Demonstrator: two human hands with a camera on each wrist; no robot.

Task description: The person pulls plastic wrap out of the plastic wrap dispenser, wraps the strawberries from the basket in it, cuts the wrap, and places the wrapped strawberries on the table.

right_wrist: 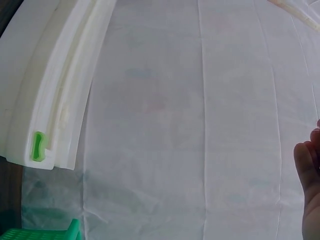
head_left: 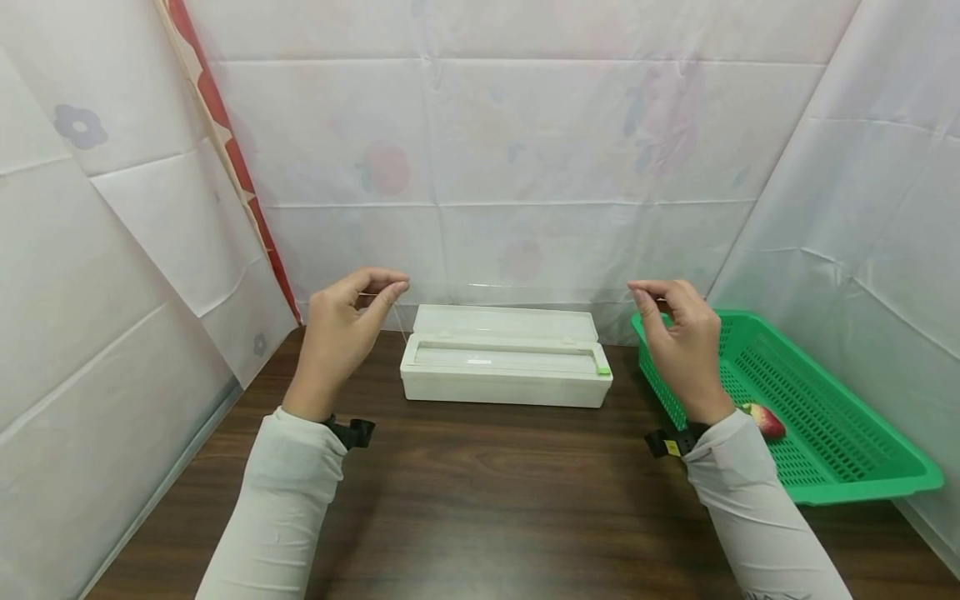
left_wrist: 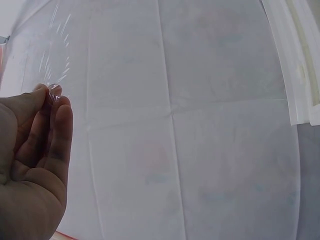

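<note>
A sheet of clear cling film (head_left: 495, 286) stretches between both hands above the table, mostly seen by its shiny streaks. My left hand (head_left: 341, 337) pinches one corner between thumb and fingertips; in the left wrist view the gathered film (left_wrist: 54, 93) shows at the fingertips. On the other side my right hand (head_left: 682, 346) pinches the opposite corner, thumb against forefinger. Below and between the hands, a white cling film dispenser (head_left: 502, 390) sits on the table, its lid (head_left: 506, 321) tipped back. At the dispenser's right end is a green slider cutter (head_left: 603, 372).
A green plastic basket (head_left: 862, 492) stands at the right, under the right forearm. In it lies a red fruit (head_left: 767, 422), partly hidden by the wrist. White patterned sheets (head_left: 525, 142) hang behind and beside the brown wooden table (head_left: 487, 500).
</note>
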